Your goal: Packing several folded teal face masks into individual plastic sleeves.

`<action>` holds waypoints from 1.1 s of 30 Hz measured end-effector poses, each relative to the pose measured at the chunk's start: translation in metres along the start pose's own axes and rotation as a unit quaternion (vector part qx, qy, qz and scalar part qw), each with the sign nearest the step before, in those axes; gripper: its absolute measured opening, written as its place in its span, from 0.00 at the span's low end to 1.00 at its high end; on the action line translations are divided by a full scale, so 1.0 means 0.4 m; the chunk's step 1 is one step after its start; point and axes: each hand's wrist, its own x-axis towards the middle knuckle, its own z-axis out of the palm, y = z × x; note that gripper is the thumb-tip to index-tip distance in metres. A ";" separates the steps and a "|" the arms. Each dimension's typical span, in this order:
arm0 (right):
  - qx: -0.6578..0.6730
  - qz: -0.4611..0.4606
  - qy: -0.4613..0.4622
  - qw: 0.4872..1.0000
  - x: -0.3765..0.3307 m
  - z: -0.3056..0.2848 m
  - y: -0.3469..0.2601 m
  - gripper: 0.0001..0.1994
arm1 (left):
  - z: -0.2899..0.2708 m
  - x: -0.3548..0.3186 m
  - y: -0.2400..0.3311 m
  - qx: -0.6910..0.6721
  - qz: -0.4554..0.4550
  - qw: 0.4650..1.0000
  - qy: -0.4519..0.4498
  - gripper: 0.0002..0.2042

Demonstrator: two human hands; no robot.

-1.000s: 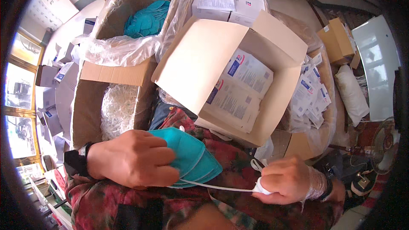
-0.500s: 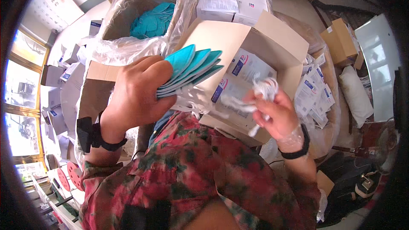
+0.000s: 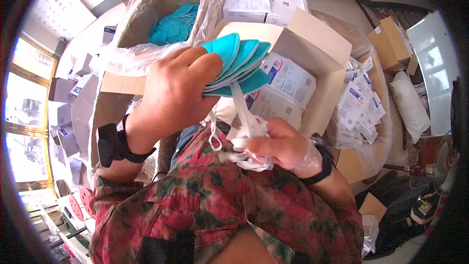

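A fanned stack of teal face masks [image 3: 239, 56] with pale edges is clamped in my left hand [image 3: 181, 80], its fingers wrapped round one end. White elastic straps [image 3: 243, 110] hang from the stack and run down to my right hand [image 3: 281, 144]. That hand is closed round a bunch of them, with loose loops trailing below, slightly blurred. Just beyond the hands stands an open cardboard box [image 3: 315, 36]. White-and-blue printed packets [image 3: 291, 80] lie inside it, partly hidden by the masks and my right hand.
At the far left, a plastic-lined box [image 3: 132, 34] holds a heap of teal masks [image 3: 176, 25]. White cartons [image 3: 246, 1] stand at the back. More packets [image 3: 359, 101] fill a lined box on the right, near a white sack [image 3: 409, 107]. Small grey boxes [image 3: 63, 112] are piled at left.
My left hand has moved right and slightly up with the masks. My right hand has come left and down, drawing the straps below the stack.
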 end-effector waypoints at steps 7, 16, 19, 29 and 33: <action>-0.600 -0.328 0.097 0.723 -0.027 0.015 -0.119 0.12 | 0.057 -0.042 0.063 -0.285 -0.036 0.947 -0.144 0.14; -0.841 -0.176 -0.044 0.510 -0.131 0.093 -0.112 0.09 | 0.008 -0.088 0.069 -0.328 0.143 0.899 -0.255 0.10; -0.761 -0.133 -0.080 0.630 -0.171 0.118 -0.127 0.12 | -0.038 -0.111 0.090 -0.366 0.192 0.873 -0.260 0.10; -0.270 0.052 0.411 0.869 -0.355 -0.025 -0.190 0.03 | -0.109 -0.178 -0.073 -0.210 -0.230 0.947 -0.077 0.13; -0.082 -0.107 0.269 0.954 -0.176 -0.111 -0.096 0.08 | -0.004 -0.086 -0.013 -0.435 -0.313 0.833 0.134 0.16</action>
